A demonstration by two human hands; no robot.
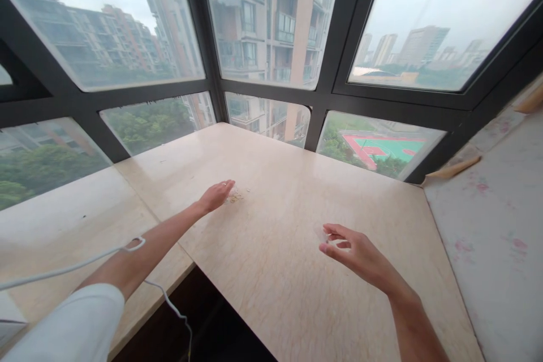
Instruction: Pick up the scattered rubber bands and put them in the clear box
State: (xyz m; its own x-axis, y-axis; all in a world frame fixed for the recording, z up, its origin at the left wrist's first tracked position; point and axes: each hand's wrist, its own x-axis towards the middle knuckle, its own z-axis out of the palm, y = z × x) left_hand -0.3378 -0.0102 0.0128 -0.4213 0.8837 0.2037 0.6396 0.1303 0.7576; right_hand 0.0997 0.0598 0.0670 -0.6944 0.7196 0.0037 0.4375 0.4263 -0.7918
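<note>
Over the far middle of the stone-like sill, my left hand [217,195] is stretched out with its fingers extended and close together. By its fingertips lies a pile of small gold-coloured pieces [235,197], some ring-shaped, too small to name surely. The hand partly covers this pile. My right hand [354,246] is held to the right and nearer, thumb and fingers curved toward each other. Between their tips is a small clear plastic piece [320,233], perhaps a little bag; its outline is faint.
The pale sill [271,294] runs under dark-framed windows [271,90]. A white cable [76,267] crosses by my left forearm and hangs over the front edge. A dark gap [212,317] opens below that edge. Flowered wallpaper [492,243] borders the right side.
</note>
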